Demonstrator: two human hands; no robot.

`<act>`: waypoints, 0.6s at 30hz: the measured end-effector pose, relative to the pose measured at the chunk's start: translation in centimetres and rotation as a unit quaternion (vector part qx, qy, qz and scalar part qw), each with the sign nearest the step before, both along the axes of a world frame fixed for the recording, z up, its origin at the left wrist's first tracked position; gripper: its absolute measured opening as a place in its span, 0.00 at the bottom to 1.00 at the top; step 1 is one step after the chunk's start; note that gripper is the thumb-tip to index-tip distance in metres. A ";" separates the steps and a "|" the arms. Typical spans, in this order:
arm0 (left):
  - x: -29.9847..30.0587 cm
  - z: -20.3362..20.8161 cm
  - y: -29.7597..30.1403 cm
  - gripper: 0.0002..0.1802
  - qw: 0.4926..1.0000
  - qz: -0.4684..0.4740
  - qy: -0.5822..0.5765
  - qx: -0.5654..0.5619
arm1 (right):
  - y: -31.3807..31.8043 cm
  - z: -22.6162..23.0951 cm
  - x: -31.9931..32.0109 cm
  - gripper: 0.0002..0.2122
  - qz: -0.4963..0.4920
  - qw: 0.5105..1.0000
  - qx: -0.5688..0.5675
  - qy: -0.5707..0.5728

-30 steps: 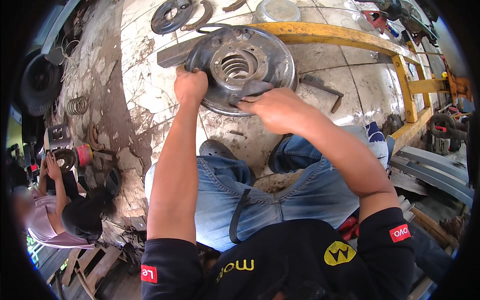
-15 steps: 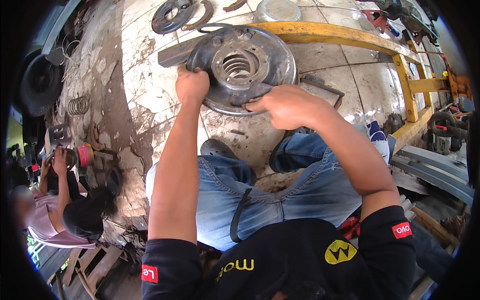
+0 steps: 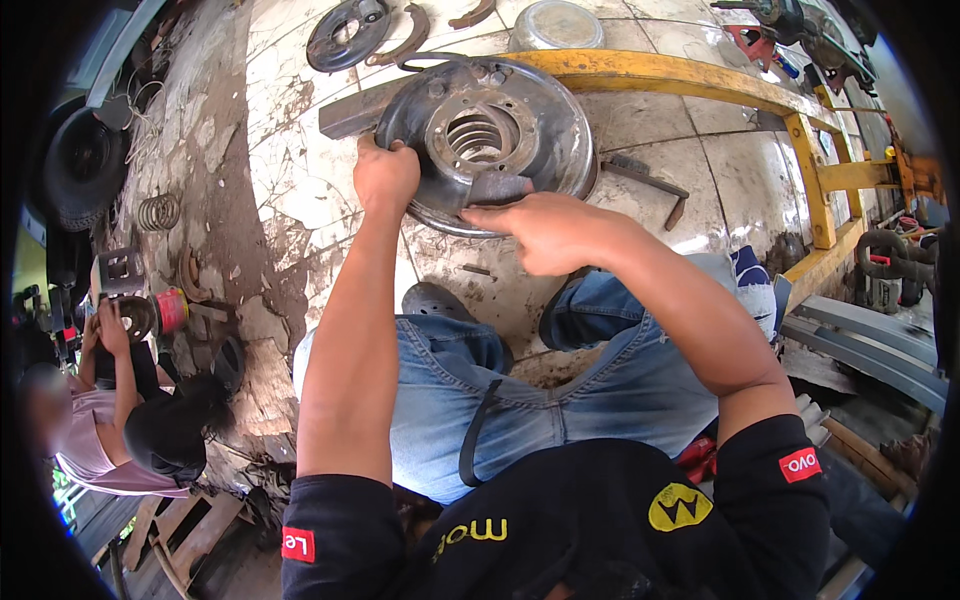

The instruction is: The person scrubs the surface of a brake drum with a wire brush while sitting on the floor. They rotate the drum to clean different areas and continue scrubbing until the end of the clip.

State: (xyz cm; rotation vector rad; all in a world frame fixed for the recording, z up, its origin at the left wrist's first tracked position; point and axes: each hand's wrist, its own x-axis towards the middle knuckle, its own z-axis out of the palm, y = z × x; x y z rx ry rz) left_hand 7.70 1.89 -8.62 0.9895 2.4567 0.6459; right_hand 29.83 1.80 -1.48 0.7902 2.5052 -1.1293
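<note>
A round black brake backing plate (image 3: 555,120) rests tilted before me against a yellow-painted metal frame (image 3: 670,72). Through its centre hole a coil spring (image 3: 475,135) shows. My left hand (image 3: 387,175) is closed on the plate's left rim, thumb on the face. Against the plate's lower face, my right hand (image 3: 550,228) holds a dark, worn piece of what looks like sandpaper (image 3: 500,187), with the index finger stretched along its lower edge. The other right fingers are partly hidden.
Another dark backing plate (image 3: 345,35), curved brake shoes (image 3: 405,38) and a round metal drum (image 3: 556,25) lie farther off on the tiles. A wire brush (image 3: 630,163) sits right of the plate. At left, another person's hands (image 3: 110,328) work near a red can (image 3: 170,310).
My right hand has slid left along the plate's lower face with the dark sheet, which now shows more of its surface. My left hand keeps its hold on the rim.
</note>
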 end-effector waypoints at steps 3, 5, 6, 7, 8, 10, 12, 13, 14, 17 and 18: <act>-0.3 -0.2 -0.2 0.32 1.000 0.005 -0.008 -0.003 | 1.5 1.0 0.1 0.36 0.018 0.998 -0.053 -0.041; -0.1 -0.1 0.2 0.32 1.000 0.006 -0.017 -0.010 | 1.8 0.2 0.3 0.37 0.015 0.997 -0.070 -0.034; -0.1 0.0 0.2 0.31 1.000 0.006 -0.011 -0.003 | 1.5 0.4 0.0 0.36 0.001 0.997 -0.067 -0.029; -0.2 -0.2 -0.1 0.31 1.000 0.005 -0.006 0.004 | 0.7 0.7 -0.6 0.34 -0.012 0.998 -0.064 -0.023; -0.2 -0.3 -0.1 0.31 1.000 0.004 -0.001 0.011 | 0.4 1.0 -0.8 0.33 -0.026 0.998 -0.062 -0.018; -0.5 -0.5 -0.4 0.31 1.000 0.008 0.001 0.014 | 1.1 1.7 -0.6 0.34 -0.016 0.994 -0.093 -0.048; 0.0 0.2 -0.2 0.31 1.000 0.012 -0.007 -0.006 | 2.5 1.4 -0.1 0.34 0.007 0.989 -0.123 -0.076; 0.1 0.2 -0.1 0.31 1.000 0.013 -0.007 -0.014 | 2.3 0.9 0.0 0.34 -0.003 0.991 -0.119 -0.064; 0.1 0.1 0.1 0.31 1.000 0.013 -0.006 -0.022 | 1.8 0.6 0.1 0.34 -0.014 0.992 -0.114 -0.052; -0.4 -0.5 0.0 0.31 1.000 0.011 0.000 0.005 | 0.8 1.0 -0.6 0.34 -0.026 0.995 -0.090 -0.041; -0.6 -0.6 -0.3 0.32 1.000 0.012 0.003 0.019 | 0.8 1.1 -0.7 0.34 -0.022 0.995 -0.088 -0.039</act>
